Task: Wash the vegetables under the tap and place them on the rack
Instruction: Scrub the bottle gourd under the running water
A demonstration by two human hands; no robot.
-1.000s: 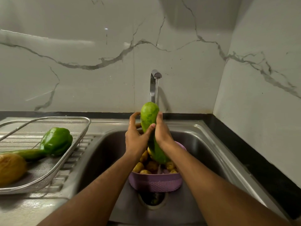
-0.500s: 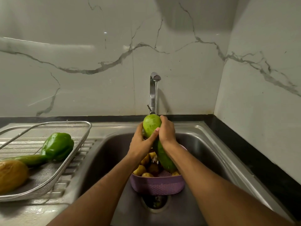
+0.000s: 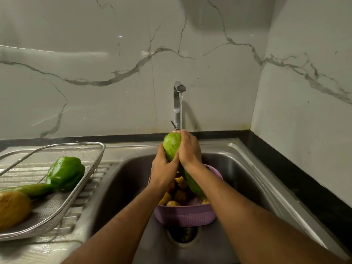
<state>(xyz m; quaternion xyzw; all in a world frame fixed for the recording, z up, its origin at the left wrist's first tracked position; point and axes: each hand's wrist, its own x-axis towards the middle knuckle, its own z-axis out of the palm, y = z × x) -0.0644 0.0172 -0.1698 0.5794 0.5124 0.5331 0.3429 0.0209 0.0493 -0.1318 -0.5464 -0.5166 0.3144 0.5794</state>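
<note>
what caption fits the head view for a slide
Both hands, left hand and right hand, hold a long green gourd under the running tap above a purple basket.

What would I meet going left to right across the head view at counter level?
Brownish vegetable → green bell pepper → wire rack's right rim → left hand → right hand → sink's right wall → black counter edge.
</note>
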